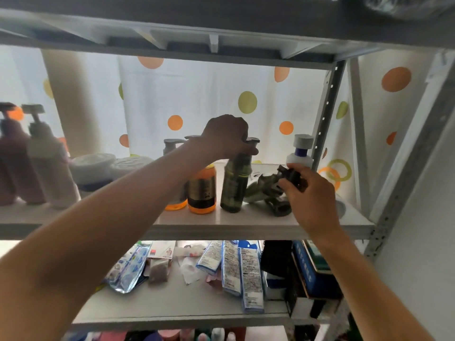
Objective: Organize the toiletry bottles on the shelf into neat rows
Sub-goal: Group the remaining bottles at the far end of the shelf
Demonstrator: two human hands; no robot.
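On the white shelf a dark green pump bottle stands upright, and my left hand grips its pump head from above. Left of it stand an orange bottle with a dark label and another orange-bottomed bottle largely hidden by my forearm. A second green pump bottle lies on its side to the right; my right hand holds its dark pump head. Behind it stands a white bottle with a grey cap and blue neck.
At the shelf's left end stand a purple pump bottle and a white pump bottle, beside white tubs. A metal upright bounds the right side. The lower shelf holds packets and boxes. A dotted curtain hangs behind.
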